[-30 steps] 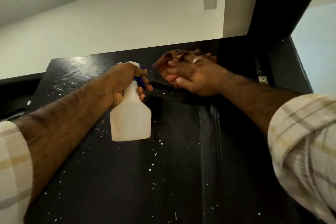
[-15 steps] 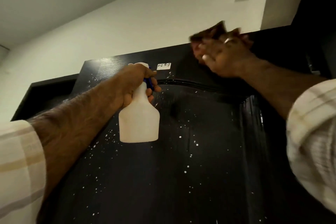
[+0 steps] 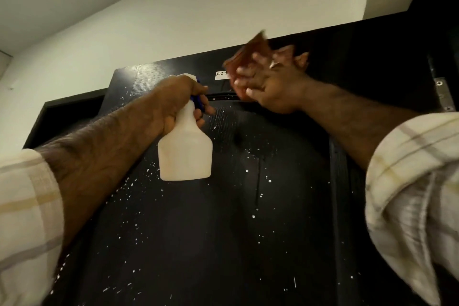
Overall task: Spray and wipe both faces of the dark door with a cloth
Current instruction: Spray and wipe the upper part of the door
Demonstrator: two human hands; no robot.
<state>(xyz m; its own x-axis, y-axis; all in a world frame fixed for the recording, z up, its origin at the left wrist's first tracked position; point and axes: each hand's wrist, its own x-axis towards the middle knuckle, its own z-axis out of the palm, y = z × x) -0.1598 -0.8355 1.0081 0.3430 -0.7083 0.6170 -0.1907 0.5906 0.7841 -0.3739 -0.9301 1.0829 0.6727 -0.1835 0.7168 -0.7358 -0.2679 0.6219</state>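
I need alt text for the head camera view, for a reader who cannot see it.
Seen from below, a right hand presses a brown cloth near the top of a dark door flecked with white droplets. The left hand grips a white spray bottle before the door.

Door (image 3: 198,243): dark wood-grain face, fine ribbed texture, semi-gloss sheen, speckled with white droplets. Spray bottle (image 3: 185,154): matt translucent white plastic, blue plastic trigger (image 3: 198,103). Cloth (image 3: 250,58): reddish-brown soft fabric, blurred. Hinge plate (image 3: 443,94): brushed metal. Label (image 3: 221,75): white paper. Sleeves (image 3: 412,196): woven plaid cloth.
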